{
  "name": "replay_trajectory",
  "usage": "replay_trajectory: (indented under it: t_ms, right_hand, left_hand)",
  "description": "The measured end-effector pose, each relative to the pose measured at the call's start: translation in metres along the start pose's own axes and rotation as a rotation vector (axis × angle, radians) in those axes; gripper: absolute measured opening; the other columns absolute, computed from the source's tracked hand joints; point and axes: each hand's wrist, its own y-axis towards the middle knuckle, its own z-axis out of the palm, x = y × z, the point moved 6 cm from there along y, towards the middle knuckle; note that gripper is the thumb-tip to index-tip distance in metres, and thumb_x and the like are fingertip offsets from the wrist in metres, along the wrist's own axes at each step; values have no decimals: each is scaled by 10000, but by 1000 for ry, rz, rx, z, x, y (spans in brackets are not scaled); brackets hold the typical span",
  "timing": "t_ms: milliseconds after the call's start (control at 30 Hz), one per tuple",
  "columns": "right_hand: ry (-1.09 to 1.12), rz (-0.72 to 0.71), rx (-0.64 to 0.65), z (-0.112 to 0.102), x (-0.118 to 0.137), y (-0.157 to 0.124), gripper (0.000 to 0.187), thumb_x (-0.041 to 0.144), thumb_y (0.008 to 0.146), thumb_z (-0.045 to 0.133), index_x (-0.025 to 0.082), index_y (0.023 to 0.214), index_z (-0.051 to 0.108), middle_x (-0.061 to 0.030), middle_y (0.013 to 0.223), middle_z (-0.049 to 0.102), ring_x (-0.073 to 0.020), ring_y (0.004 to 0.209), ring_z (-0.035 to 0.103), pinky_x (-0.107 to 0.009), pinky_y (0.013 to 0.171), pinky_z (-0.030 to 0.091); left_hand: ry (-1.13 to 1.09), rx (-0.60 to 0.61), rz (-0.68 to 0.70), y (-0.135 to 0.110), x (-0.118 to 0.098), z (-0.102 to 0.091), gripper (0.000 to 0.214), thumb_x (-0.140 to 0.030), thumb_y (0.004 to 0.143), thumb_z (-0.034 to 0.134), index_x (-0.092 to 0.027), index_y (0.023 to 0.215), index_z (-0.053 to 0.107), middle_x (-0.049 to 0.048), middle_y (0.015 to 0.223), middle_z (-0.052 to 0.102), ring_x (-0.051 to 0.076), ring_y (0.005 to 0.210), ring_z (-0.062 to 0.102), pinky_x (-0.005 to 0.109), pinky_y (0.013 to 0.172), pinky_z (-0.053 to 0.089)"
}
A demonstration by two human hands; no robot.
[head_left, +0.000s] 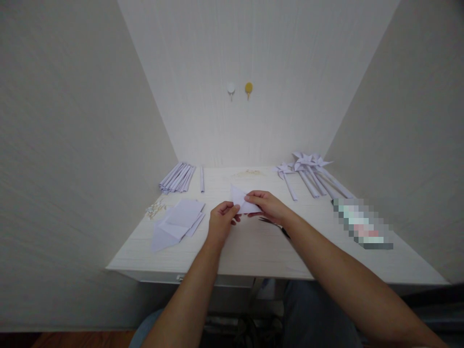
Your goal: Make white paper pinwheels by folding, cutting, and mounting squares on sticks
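A white paper sheet [239, 197], folded into a triangle, is held above the middle of the desk. My left hand [222, 220] pinches its lower left side between thumb and fingers. My right hand [267, 204] grips the right side, with the thumb on top and the fingers partly hidden beneath. Just below my right hand lies a pair of scissors [270, 222], its dark handle partly covered by my wrist. To the left of my hands is a loose stack of white paper sheets [183, 217].
Rolled paper sticks [177, 177] are piled at the back left, with a single paper stick [202, 180] beside them. Small thin pieces [155, 208] lie at the left edge. Several paper pinwheels [308, 164] rest at the back right, near a pixelated object [362, 224]. Walls enclose the desk [253, 251].
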Motion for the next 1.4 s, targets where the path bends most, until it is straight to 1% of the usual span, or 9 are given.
replay_trajectory:
  t_ms: [333,600,767,867,1000,1133,1233,1300,1400]
  right_hand:
    - [-28,-61,-93,-8,-2,7,192,325,680,811,179,755,711,27,627,659,-109,557,562,-227,523,438]
    - [-57,-59,-39,-4,2,2,185,296,636,825,155,683,715,3,600,652,-121,569,581,-260,581,483]
    - [0,-61,-21,0,7,0,267,387,666,801,164,646,655,17,593,614,-108,557,555,-239,550,459]
    - [16,-36,12,3,5,-1,272,386,658,804,163,656,648,19,590,601,-106,544,541,-236,539,457]
    - [10,-16,46,7,2,-1,258,374,669,797,155,723,672,-8,630,637,-123,560,566,-241,535,469]
    - [11,-68,27,6,9,-3,337,464,756,718,196,958,689,-47,869,714,-157,683,643,-263,581,519]
    - [-22,-107,34,8,11,-4,479,360,649,822,208,1079,676,-62,1007,733,-183,784,672,-267,617,524]
    - [-52,-122,22,9,10,-3,503,276,574,861,183,1037,687,-64,980,750,-184,787,673,-259,634,511]
    - [-88,-139,-24,5,5,1,342,314,616,828,152,892,707,-58,856,761,-177,726,661,-270,653,502]
  left_hand:
    - [27,-104,47,2,-2,-5,285,-393,603,798,-175,707,647,-23,501,628,121,453,573,225,470,426]
    - [-17,-149,78,2,-5,-11,311,-426,652,781,-176,770,638,-38,544,614,111,478,566,219,491,440]
    - [-68,-120,70,0,-8,-13,313,-476,749,659,-178,843,653,2,647,671,134,547,619,233,521,469]
    - [-65,-123,66,0,-7,-13,303,-433,701,699,-176,857,668,-6,638,668,137,552,628,233,532,471]
    - [-31,-142,47,2,-3,-13,287,-373,602,791,-162,743,656,-20,562,636,119,467,580,225,483,435]
    - [-29,-217,46,4,0,-19,305,-407,640,776,-169,766,633,-30,574,633,112,464,576,225,481,447]
    - [-34,-254,53,4,1,-22,307,-414,671,757,-173,809,625,-39,590,629,110,491,592,221,504,462]
    - [-34,-233,55,4,0,-20,309,-407,662,761,-174,813,625,-37,595,636,113,498,599,224,511,467]
    - [-24,-166,55,3,-2,-14,297,-375,615,787,-174,766,630,-27,582,648,122,495,603,225,503,455]
